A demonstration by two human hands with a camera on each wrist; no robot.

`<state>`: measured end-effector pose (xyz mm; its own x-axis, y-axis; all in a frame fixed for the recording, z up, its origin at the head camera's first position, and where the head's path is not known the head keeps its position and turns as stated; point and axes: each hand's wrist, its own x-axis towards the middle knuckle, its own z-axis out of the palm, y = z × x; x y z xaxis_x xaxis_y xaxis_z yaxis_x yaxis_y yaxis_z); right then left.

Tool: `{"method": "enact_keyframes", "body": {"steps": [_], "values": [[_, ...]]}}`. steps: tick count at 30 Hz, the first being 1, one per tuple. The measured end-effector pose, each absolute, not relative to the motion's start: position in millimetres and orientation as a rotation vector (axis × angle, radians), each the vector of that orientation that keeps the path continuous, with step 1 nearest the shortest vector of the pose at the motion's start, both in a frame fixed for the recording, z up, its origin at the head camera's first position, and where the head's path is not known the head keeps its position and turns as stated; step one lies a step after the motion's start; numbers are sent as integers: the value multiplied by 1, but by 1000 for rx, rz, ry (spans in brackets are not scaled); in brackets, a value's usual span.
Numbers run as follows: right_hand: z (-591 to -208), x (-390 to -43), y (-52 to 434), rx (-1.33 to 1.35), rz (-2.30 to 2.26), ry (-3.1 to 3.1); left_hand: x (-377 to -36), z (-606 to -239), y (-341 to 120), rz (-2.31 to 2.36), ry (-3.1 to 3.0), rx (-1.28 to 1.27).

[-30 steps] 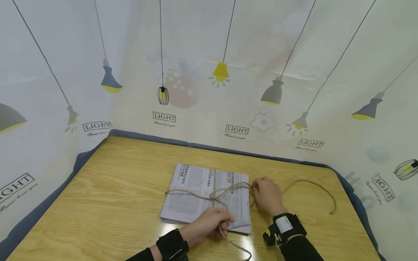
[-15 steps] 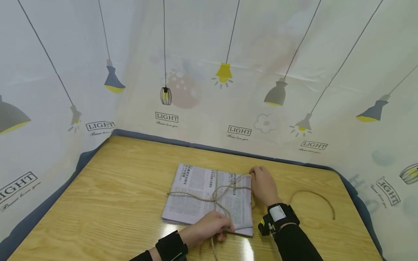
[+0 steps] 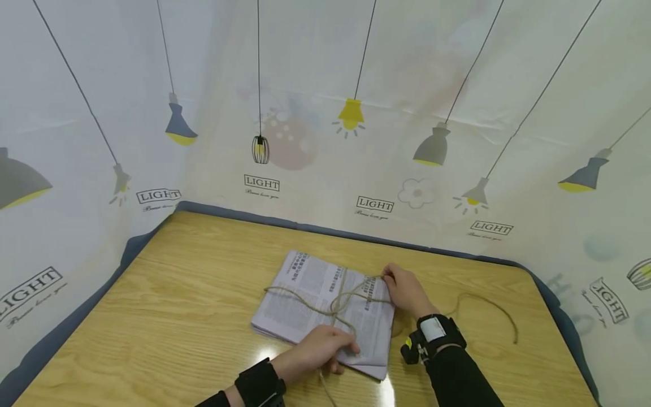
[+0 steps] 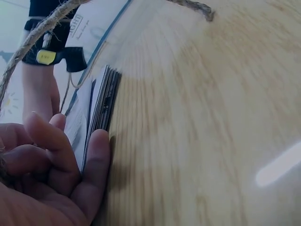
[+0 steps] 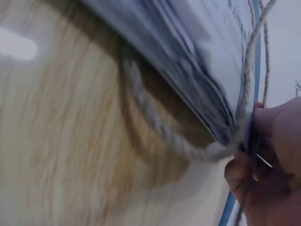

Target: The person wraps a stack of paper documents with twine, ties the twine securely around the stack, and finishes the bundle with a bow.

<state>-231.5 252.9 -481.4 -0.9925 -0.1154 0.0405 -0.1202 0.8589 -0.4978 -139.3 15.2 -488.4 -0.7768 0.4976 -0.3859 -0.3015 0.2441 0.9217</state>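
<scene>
Rotated slightly since a second ago, the newspaper stack point(image 3: 325, 308) lies mid-table point(image 3: 168, 316), far end swung right. Right hand point(image 3: 404, 291) pinches the twine point(image 3: 335, 302) at its far right corner; left hand point(image 3: 325, 347) curls on the near edge, gripping twine.

Landmark: newspaper stack point(image 3: 325, 308), mid-table. Left of stack: bare wooden table point(image 3: 168, 316), open run to the curtain wall point(image 3: 76, 186). Behind stack: narrow strip of bare wood, then curtain closes it off. Right of stack: right hand point(image 3: 404, 291) at the far right corner, loose twine point(image 3: 488, 308) curving over the tabletop beyond it. Near edge: left hand point(image 3: 322, 347) lies on the stack's front edge, twine tail hanging past it. Twine crossed over the stack top; snag risk there.
</scene>
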Motion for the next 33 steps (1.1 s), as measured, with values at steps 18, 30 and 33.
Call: {"method": "enact_keyframes", "body": {"steps": [18,30,33], "values": [[-478,-190,270,162,730,-3220,-157,-480,-21,1536,2110,306],[-475,-150,272,400,1104,-3316,-181,-477,-38,1512,2254,305],[-477,-143,269,459,1226,-3347,-188,-479,-43,1527,2269,304]]}}
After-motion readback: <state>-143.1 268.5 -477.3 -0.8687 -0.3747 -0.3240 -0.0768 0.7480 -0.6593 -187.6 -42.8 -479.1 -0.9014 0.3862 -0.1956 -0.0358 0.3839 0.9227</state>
